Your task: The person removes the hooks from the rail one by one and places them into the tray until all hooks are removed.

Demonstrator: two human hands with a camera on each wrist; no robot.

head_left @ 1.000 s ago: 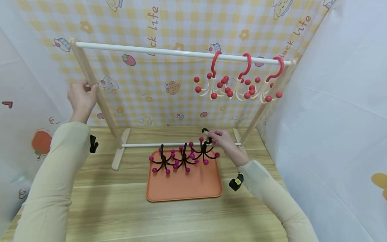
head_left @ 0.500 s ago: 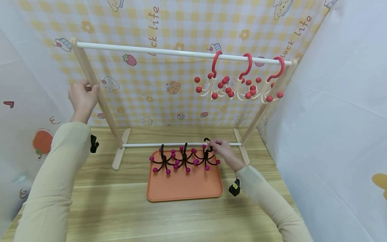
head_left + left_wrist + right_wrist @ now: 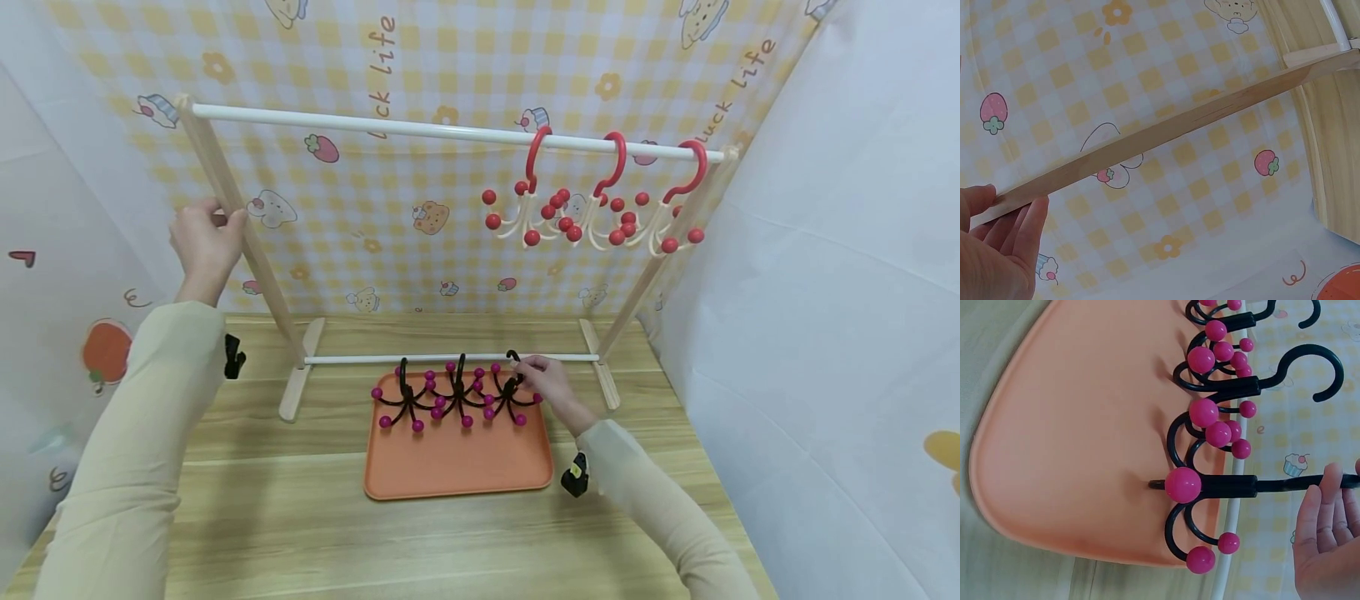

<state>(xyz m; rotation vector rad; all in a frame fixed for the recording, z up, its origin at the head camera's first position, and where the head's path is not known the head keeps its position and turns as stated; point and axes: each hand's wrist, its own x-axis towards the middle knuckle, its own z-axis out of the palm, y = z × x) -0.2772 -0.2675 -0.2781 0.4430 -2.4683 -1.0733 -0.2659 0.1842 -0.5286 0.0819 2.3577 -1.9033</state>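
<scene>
My left hand (image 3: pixel 206 237) grips the slanted left post (image 3: pixel 247 242) of a wooden rack; the left wrist view shows its fingers (image 3: pixel 1019 240) against that post (image 3: pixel 1166 134). My right hand (image 3: pixel 538 377) pinches the hook of the rightmost black hanger (image 3: pixel 508 398) with magenta balls, which stands on the orange tray (image 3: pixel 457 467). Two more black hangers (image 3: pixel 431 400) stand to its left. In the right wrist view the held hanger (image 3: pixel 1210 484) touches the tray (image 3: pixel 1072 444), with my fingers (image 3: pixel 1325 494) on its stem.
Three red-hooked cream hangers (image 3: pixel 600 208) with red balls hang at the right end of the white top rail (image 3: pixel 375 127). A low white rail (image 3: pixel 352 360) runs just behind the tray. Printed cloth walls close in behind and on both sides of the wooden table (image 3: pixel 262 517).
My right hand has brought the black hanger down and slightly left, setting it on the tray beside the other two. The left hand has stayed on the post.
</scene>
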